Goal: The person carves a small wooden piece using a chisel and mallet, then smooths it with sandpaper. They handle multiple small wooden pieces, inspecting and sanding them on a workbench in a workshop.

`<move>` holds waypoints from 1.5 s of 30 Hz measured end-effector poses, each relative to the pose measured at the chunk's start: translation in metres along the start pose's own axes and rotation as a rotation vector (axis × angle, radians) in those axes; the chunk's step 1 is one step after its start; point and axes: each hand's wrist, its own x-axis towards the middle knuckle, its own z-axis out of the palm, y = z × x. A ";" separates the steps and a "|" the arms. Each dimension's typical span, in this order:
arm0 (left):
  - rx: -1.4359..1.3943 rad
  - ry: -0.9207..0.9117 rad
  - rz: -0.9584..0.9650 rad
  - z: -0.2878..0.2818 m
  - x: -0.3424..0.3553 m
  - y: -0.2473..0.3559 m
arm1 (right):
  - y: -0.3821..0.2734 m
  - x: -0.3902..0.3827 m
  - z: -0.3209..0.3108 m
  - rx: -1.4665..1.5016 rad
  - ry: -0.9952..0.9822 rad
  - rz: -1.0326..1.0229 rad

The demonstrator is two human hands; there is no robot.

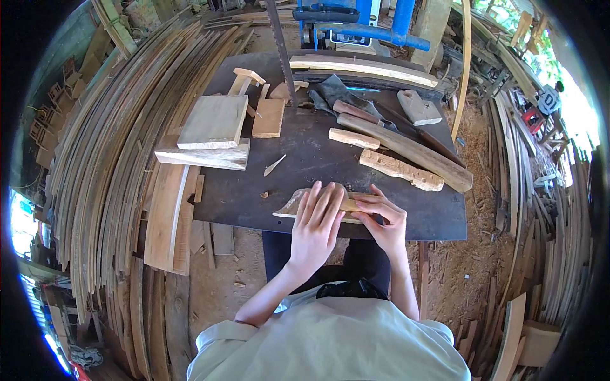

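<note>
Both hands rest on one flat wooden piece (pixel 293 204) at the near edge of the dark work table (pixel 318 165). The left hand (pixel 316 223) lies flat on it with the fingers stretched forward and pressing down; it is spread, not closed around the wood. The right hand (pixel 381 219) is bent, with its fingertips on the right part of the same piece, and I cannot tell if it really pinches the wood or only presses it.

The long axis of the piece goes from left to right, along the near edge of the table. Its left end sticks out from under the left hand and looks thin and curved. The middle and the right end are covered by the hands, so the full shape is hard to see.

Farther on the table lie a long dark log (pixel 406 150), a rough pale block (pixel 400 169) just beside it, a short pale stick (pixel 353 138), a square board (pixel 215 120) on top of a wedge-shaped plank (pixel 203 157), and a small wood chip (pixel 274 165). A thin saw blade (pixel 281 51) stands upright at the far side, under a blue machine (pixel 356 22) that is cut off by the top edge.

At the right rim, a small dark sign (pixel 548 100) with a white mark is too small to make out.
</note>
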 end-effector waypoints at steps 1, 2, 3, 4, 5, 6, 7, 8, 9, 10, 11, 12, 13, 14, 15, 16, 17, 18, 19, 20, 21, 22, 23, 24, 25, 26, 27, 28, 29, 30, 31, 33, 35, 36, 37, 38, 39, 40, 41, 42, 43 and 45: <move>-0.043 -0.004 -0.004 0.001 0.001 -0.003 | -0.001 0.001 -0.001 -0.005 -0.003 0.000; -0.085 -0.008 -0.008 0.001 0.001 -0.005 | -0.002 0.001 -0.001 -0.009 -0.007 0.000; -0.119 -0.026 -0.010 -0.003 0.002 -0.008 | -0.003 0.002 -0.002 -0.012 -0.012 0.000; -0.165 -0.030 -0.024 -0.007 0.001 -0.013 | -0.002 0.001 -0.003 -0.017 -0.014 -0.001; -0.210 -0.034 -0.038 -0.011 -0.001 -0.017 | -0.002 0.001 -0.003 -0.021 -0.016 -0.001; -0.254 -0.037 -0.053 -0.015 -0.002 -0.019 | -0.001 0.001 -0.003 -0.024 -0.019 -0.002; -0.209 0.008 -0.049 -0.019 -0.004 -0.020 | 0.000 0.000 -0.003 -0.022 -0.016 -0.002; -0.183 0.020 -0.073 -0.021 -0.005 -0.020 | 0.001 0.000 -0.003 -0.019 -0.013 -0.001; -0.157 0.032 -0.097 -0.022 -0.007 -0.020 | 0.002 -0.001 -0.003 -0.017 -0.010 -0.001; -0.133 0.045 -0.123 -0.023 -0.008 -0.020 | 0.001 -0.001 -0.002 -0.015 -0.008 -0.001; -0.175 0.077 -0.144 -0.022 -0.009 -0.023 | 0.000 -0.001 -0.002 -0.015 -0.006 -0.001; -0.219 0.103 -0.159 -0.023 -0.009 -0.025 | 0.000 -0.001 -0.002 -0.015 -0.003 -0.001; -0.265 0.132 -0.174 -0.024 -0.008 -0.027 | -0.001 0.000 -0.002 -0.015 -0.003 0.000; -0.312 0.160 -0.188 -0.024 -0.008 -0.029 | -0.001 0.000 -0.001 -0.016 -0.002 0.002; -0.353 0.228 -0.183 -0.022 -0.007 -0.032 | -0.002 0.000 -0.001 -0.017 -0.001 0.004; -0.354 0.291 -0.219 -0.026 -0.002 -0.030 | -0.002 0.001 -0.001 -0.017 -0.001 0.004; -0.414 0.292 -0.324 -0.030 0.001 -0.025 | -0.003 0.001 -0.002 -0.018 -0.001 0.006; -0.474 0.292 -0.429 -0.031 0.002 -0.022 | -0.003 0.001 -0.003 -0.019 -0.001 0.007; -0.426 0.286 -0.385 -0.032 0.003 -0.023 | -0.002 0.001 -0.002 -0.017 0.000 0.006; -0.379 0.279 -0.342 -0.031 0.003 -0.025 | -0.001 0.000 -0.002 -0.015 0.002 0.005; -0.332 0.272 -0.298 -0.031 0.003 -0.028 | 0.000 0.000 -0.002 -0.014 0.004 0.004; -0.289 0.232 -0.192 -0.031 0.005 -0.031 | -0.001 0.000 -0.002 -0.016 0.000 0.009; -0.245 0.192 -0.087 -0.030 0.007 -0.034 | -0.001 0.000 -0.002 -0.017 -0.004 0.015; -0.200 0.152 0.018 -0.031 0.008 -0.036 | -0.001 0.000 -0.002 -0.019 -0.009 0.020; -0.184 0.056 0.059 -0.032 0.006 -0.038 | -0.001 0.000 -0.002 -0.018 -0.007 0.019; -0.183 0.013 0.073 -0.033 0.006 -0.036 | -0.001 0.000 -0.002 -0.018 -0.007 0.018; -0.181 -0.031 0.086 -0.033 0.007 -0.034 | 0.000 0.000 -0.001 -0.016 -0.006 0.016; -0.179 -0.074 0.099 -0.034 0.007 -0.033 | 0.000 0.000 -0.001 -0.016 -0.006 0.017; -0.170 -0.101 0.133 -0.032 0.007 -0.037 | 0.000 0.000 -0.001 -0.016 -0.005 0.018; -0.179 -0.108 0.132 -0.031 0.009 -0.037 | 0.001 -0.001 -0.002 -0.015 -0.005 0.019; -0.189 -0.114 0.129 -0.030 0.013 -0.037 | 0.001 -0.001 -0.002 -0.015 -0.005 0.015; -0.183 -0.133 0.115 -0.027 0.016 -0.036 | 0.002 -0.001 -0.002 -0.016 -0.006 0.006; -0.156 -0.163 0.097 -0.023 0.017 -0.036 | 0.003 -0.002 -0.002 -0.010 -0.006 0.013; -0.136 -0.193 0.105 -0.023 0.018 -0.037 | 0.003 -0.002 -0.002 -0.008 -0.006 0.017; -0.115 -0.223 0.113 -0.025 0.019 -0.038 | 0.002 -0.002 -0.002 -0.007 -0.006 0.017; -0.094 -0.254 0.121 -0.026 0.019 -0.040 | 0.001 -0.001 -0.001 -0.006 -0.006 0.017; -0.077 -0.267 0.128 -0.027 0.020 -0.040 | 0.000 0.000 -0.001 -0.006 -0.006 0.017; -0.060 -0.279 0.134 -0.028 0.020 -0.039 | 0.000 0.000 -0.002 -0.012 -0.007 0.015; -0.043 -0.290 0.141 -0.029 0.021 -0.040 | 0.000 -0.001 -0.002 -0.019 -0.008 0.012; -0.070 -0.280 0.140 -0.029 0.021 -0.040 | 0.000 -0.001 -0.002 -0.026 -0.009 0.010; -0.093 -0.270 0.135 -0.030 0.021 -0.041 | 0.000 -0.001 -0.003 -0.025 -0.012 0.009; -0.115 -0.245 0.137 -0.030 0.021 -0.040 | 0.000 0.000 -0.003 -0.025 -0.017 0.007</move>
